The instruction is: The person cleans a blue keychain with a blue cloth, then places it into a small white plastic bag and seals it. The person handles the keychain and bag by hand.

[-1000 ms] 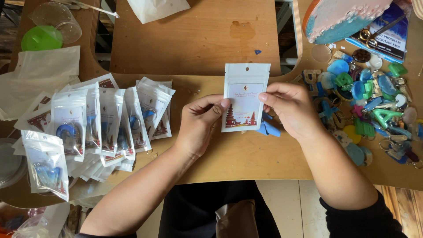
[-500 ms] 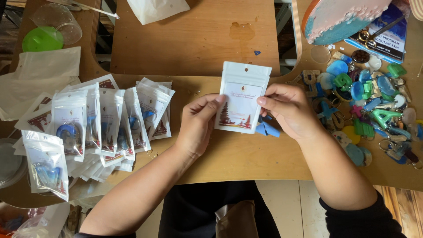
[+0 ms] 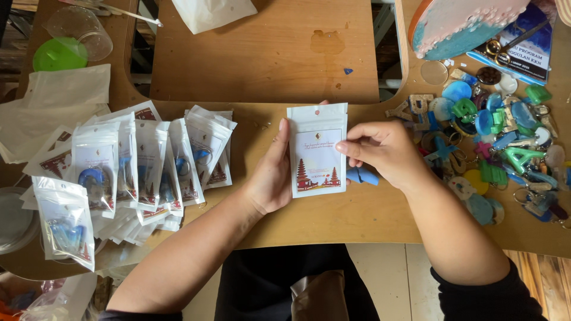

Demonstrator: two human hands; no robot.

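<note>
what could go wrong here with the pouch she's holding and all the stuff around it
1. The white card-backed pouch is pinched only at its edges by the left hand and right hand, so it might slip or crease.
2. The blue plastic piece lies loose by the right hand and could get knocked away.
3. The overlapping row of filled clear pouches could slide if the left forearm brushes it.

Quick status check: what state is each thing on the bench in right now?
Left hand: gripping the pouch's left edge.
Right hand: pinching its right edge.
White pouch: upright, held above the bench.
Packed pouches: fanned, overlapping.
Blue piece: loose on bench.
Keychain pile: heaped, unpacked.
</note>
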